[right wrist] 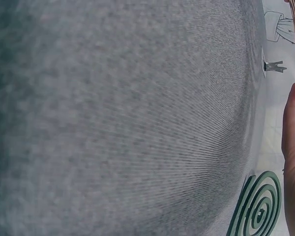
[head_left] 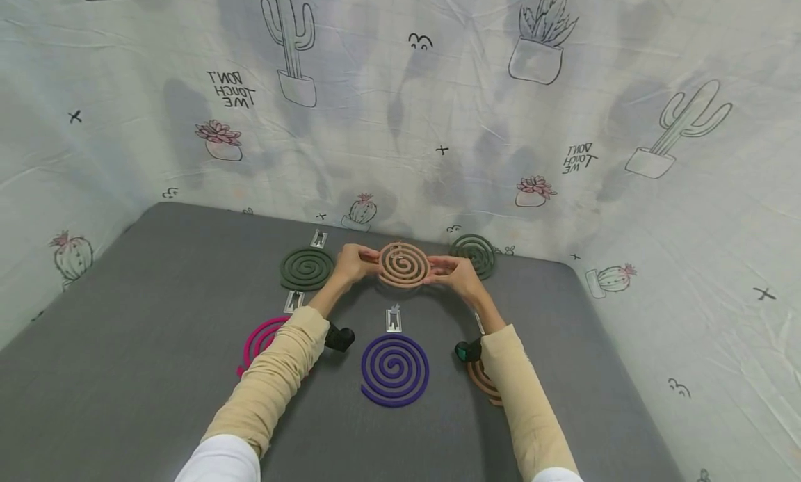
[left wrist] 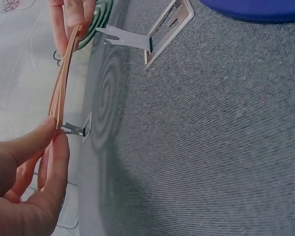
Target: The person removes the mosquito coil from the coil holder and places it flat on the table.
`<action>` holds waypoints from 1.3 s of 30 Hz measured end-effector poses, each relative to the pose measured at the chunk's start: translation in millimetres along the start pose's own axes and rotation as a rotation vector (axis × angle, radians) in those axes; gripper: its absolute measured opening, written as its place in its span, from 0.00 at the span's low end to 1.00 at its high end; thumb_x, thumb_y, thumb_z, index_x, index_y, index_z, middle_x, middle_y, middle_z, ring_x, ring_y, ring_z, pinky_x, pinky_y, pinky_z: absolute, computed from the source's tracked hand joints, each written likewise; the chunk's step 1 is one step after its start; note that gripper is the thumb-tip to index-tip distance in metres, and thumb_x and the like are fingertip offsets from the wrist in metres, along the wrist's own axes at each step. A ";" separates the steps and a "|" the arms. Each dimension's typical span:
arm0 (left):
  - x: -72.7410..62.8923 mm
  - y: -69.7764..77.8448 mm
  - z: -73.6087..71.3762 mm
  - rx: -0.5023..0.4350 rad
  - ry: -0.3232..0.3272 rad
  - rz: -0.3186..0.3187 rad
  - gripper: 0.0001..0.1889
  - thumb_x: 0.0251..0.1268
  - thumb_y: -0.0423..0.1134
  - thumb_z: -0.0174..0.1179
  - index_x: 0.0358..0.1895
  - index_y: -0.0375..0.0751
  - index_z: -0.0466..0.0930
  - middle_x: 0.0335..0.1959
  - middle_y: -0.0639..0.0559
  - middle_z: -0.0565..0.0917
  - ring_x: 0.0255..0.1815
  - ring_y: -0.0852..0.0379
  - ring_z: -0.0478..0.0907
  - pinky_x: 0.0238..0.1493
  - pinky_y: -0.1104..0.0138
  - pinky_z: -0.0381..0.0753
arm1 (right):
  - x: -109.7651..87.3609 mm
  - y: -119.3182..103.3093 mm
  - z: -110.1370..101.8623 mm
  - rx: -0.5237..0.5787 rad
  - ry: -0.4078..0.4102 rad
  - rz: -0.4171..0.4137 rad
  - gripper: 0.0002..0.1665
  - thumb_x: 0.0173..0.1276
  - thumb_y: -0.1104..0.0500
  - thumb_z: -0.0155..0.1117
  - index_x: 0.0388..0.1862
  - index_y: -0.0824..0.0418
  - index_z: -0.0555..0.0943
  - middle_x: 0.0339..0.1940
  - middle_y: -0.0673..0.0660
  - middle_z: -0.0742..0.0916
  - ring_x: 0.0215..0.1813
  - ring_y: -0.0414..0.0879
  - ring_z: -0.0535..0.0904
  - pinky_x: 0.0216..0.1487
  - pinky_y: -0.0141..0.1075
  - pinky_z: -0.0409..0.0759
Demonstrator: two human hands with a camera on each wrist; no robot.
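A tan mosquito coil (head_left: 403, 264) is held up off the grey surface by both hands in the head view. My left hand (head_left: 354, 263) pinches its left edge between thumb and fingers. On the opposite edge, my right hand (head_left: 455, 273) pinches it too. The left wrist view shows the coil (left wrist: 61, 93) edge-on as thin bands, with the left hand (left wrist: 37, 177) below and the right hand (left wrist: 73, 19) above. A small metal stand (left wrist: 74, 129) is partly hidden behind it. The right wrist view catches only part of the right hand (right wrist: 294, 142).
Green coils (head_left: 306, 268) (head_left: 473, 254) lie left and right of the hands. Nearer are a purple coil (head_left: 395, 365), a pink coil (head_left: 252, 343) and a brown coil (head_left: 480, 380), the last two partly covered by the arms. Metal stands (head_left: 393, 320) (head_left: 319, 238) (head_left: 294, 301) sit beside coils. Printed cloth (head_left: 388, 120) hangs behind.
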State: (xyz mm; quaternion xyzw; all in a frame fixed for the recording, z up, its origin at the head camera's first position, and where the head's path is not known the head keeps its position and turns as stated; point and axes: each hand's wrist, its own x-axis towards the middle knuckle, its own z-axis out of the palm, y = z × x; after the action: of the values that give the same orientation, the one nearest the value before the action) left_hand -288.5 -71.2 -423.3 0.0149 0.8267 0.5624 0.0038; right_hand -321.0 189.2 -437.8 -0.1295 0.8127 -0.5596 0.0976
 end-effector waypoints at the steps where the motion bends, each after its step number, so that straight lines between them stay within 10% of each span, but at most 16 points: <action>1: -0.7 -0.4 0.0 -0.006 -0.007 -0.006 0.17 0.69 0.21 0.71 0.59 0.18 0.85 0.54 0.27 0.90 0.56 0.35 0.90 0.54 0.57 0.94 | -1.0 0.2 0.0 0.001 -0.005 0.003 0.31 0.70 0.78 0.73 0.71 0.79 0.79 0.59 0.74 0.90 0.40 0.29 0.87 0.50 0.25 0.87; 16: 4.3 -14.1 -13.2 0.070 -0.264 0.009 0.30 0.72 0.25 0.70 0.74 0.20 0.73 0.66 0.22 0.83 0.67 0.29 0.83 0.69 0.48 0.87 | -4.7 9.4 0.3 0.042 -0.103 0.016 0.31 0.70 0.80 0.71 0.71 0.83 0.76 0.65 0.79 0.86 0.44 0.31 0.87 0.48 0.25 0.89; 39: 14.7 -18.0 -9.5 0.256 -0.292 0.045 0.31 0.67 0.25 0.75 0.72 0.21 0.77 0.67 0.27 0.83 0.68 0.34 0.83 0.69 0.51 0.87 | -2.2 8.6 4.8 0.005 -0.111 0.046 0.31 0.69 0.80 0.71 0.70 0.84 0.76 0.64 0.79 0.86 0.44 0.31 0.86 0.46 0.24 0.89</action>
State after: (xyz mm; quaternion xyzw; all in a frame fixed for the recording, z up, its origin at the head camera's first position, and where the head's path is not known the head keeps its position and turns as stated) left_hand -303.8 -86.2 -436.4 0.1153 0.8817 0.4443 0.1092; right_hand -318.3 188.6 -447.5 -0.1414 0.8075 -0.5511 0.1558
